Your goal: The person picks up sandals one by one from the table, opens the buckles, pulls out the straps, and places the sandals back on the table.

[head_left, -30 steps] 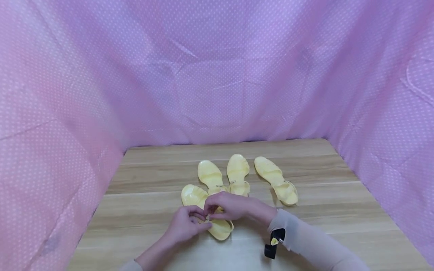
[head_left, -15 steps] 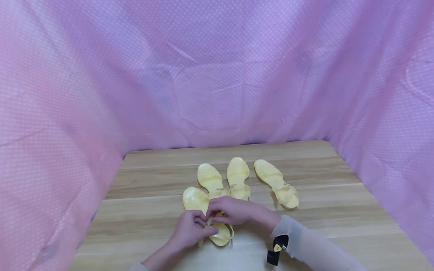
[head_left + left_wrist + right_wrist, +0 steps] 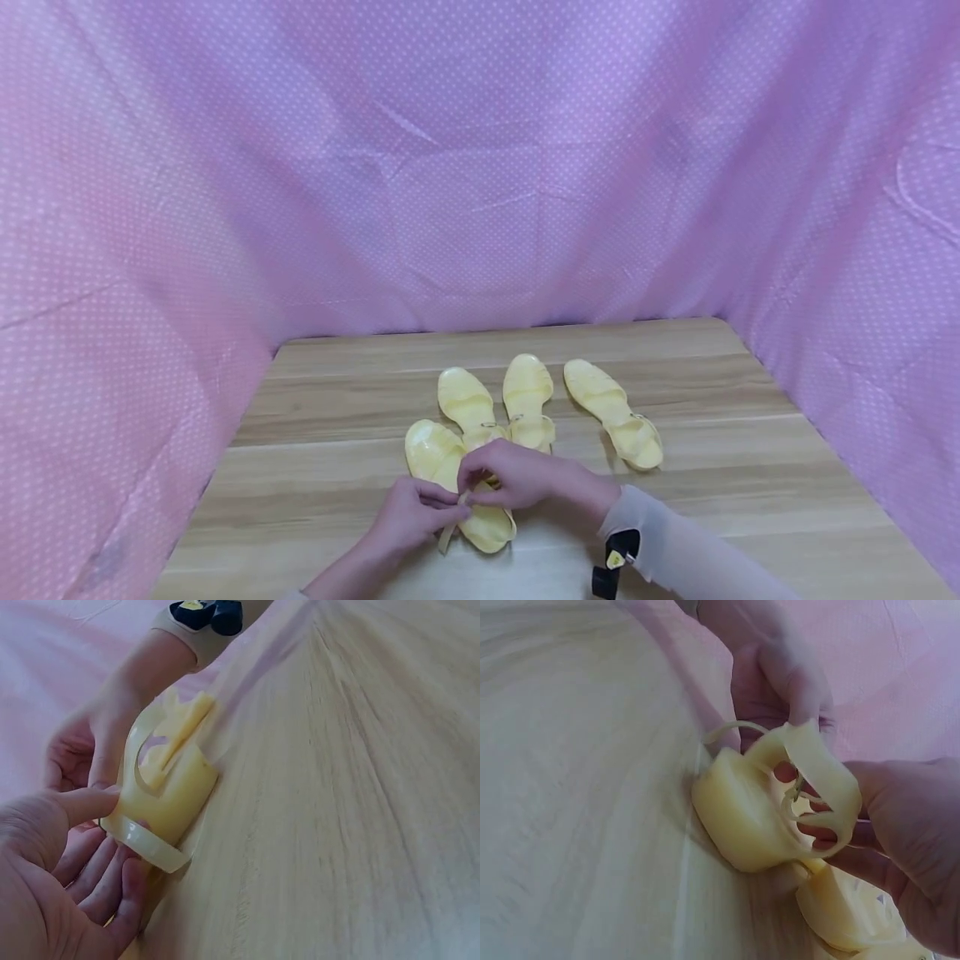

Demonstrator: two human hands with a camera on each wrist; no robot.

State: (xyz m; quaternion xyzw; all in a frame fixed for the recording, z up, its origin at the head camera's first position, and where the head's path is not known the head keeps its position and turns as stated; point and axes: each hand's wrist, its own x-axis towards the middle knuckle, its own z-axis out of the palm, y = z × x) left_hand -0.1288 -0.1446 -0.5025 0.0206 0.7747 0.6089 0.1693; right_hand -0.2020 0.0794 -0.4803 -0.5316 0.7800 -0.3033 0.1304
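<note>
The nearest pale yellow sandal [image 3: 489, 523] lies on the table, toe pointing away to the left, with both hands at its ankle strap. My left hand [image 3: 408, 512] pinches the strap between thumb and fingers; the strap's free end [image 3: 446, 540] sticks out below it. From the other side my right hand [image 3: 517, 477] grips the strap, its fingers partly inside the loop. A small metal buckle [image 3: 798, 786] shows within that loop in the right wrist view. In the left wrist view, the strap band [image 3: 154, 847] runs out past the left thumb. The sandal's middle is hidden behind the right hand.
Beyond the hands lie more yellow sandals: a left one [image 3: 463, 396], a middle one [image 3: 527, 387] and one set apart at the right [image 3: 611, 408]. A wooden table [image 3: 337, 392] carries them all. Pink dotted cloth [image 3: 480, 208] hangs around it.
The strap's free end has come into view below my left hand. Both hands stay at the same sandal with slight finger shifts. The whole scene sits slightly lower in the head view.
</note>
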